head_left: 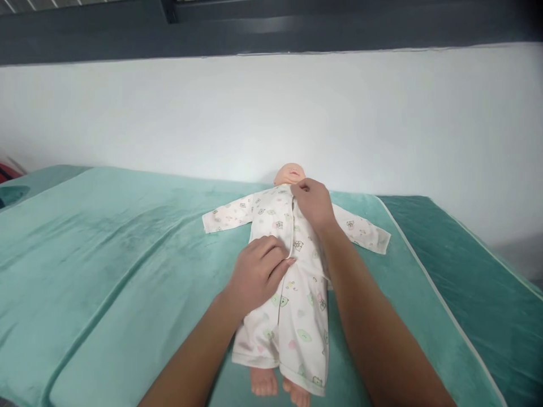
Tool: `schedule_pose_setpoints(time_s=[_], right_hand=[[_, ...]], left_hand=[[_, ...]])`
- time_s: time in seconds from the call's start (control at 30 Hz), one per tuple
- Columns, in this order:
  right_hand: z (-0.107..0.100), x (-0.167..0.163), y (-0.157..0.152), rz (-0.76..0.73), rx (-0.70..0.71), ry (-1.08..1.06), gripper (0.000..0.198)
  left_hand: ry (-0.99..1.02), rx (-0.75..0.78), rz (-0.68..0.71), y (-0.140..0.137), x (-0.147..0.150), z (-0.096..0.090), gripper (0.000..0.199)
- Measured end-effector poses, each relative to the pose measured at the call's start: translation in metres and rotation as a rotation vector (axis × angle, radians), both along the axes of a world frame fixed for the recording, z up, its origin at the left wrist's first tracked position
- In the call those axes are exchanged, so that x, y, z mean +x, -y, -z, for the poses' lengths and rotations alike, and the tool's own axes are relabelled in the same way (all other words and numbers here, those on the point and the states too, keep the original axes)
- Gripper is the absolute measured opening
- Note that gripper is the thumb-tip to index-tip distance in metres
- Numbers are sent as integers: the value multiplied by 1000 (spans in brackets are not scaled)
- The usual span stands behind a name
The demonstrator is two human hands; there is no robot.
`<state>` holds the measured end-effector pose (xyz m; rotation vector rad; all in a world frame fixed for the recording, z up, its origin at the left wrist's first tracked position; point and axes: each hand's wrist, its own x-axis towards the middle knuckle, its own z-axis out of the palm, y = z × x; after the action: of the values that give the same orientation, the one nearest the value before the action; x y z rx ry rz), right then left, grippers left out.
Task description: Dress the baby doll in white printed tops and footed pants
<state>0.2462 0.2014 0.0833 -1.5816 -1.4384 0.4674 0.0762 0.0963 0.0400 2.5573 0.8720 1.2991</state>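
A baby doll (291,172) lies on its back with its head toward the wall and its bare feet toward me. It wears a white printed baby shirt (267,212) and matching white trousers (303,328). At the lower end of the shirt's front opening, my left hand (259,271) is closed, thumb and fingers pinching the cloth edge. My right hand (314,202) pinches the shirt near the collar, just below the doll's chin. Both sleeves stretch outward. My right hand and forearm hide part of the doll's chest and side.
Beneath the doll is a light green plush cover (127,271) with long creases. A darker green cloth (475,254) shows on the right beyond a pale edge. Behind stands a white wall (271,113) with a dark beam (271,28) above.
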Motion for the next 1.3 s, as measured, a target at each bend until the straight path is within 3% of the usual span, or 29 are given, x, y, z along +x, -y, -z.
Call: schedule_pose_setpoints(time_s=[0.13,0.2,0.3,0.4,0.57,0.8,0.93,1.03,1.13,1.3], right_hand=[[4,14,2,32,8,-179,15],[4,15,2,77,17,-147,18],[3,12,1,98,-43,-17,28],[3,7,-3,86,-135,113,37],[8,8,-12,117,-189,156,25],[15,18,-18,76,-115,75,8],[16,22,-18,-35,-113,-267,13],[17,20,-19,-98,-6,-472,19],[20,17,-22,-117,56,-526,24],[24,17,-24,-143,6,-559,24]], left_hand=[[112,-182,32,-6,-3,-13,20],[211,-312,-67,-20,-4,-25,23],[294,-421,-269,-57,3,-42,19],[281,-511,-314,-102,19,-52,19],[118,-705,-360,-150,46,-52,14],[178,-739,-336,-159,46,-45,5],[213,-749,-343,-157,48,-50,3],[303,-825,-275,-155,53,-56,3],[400,-843,-212,-155,58,-53,5],[424,-795,-206,-159,59,-39,5]])
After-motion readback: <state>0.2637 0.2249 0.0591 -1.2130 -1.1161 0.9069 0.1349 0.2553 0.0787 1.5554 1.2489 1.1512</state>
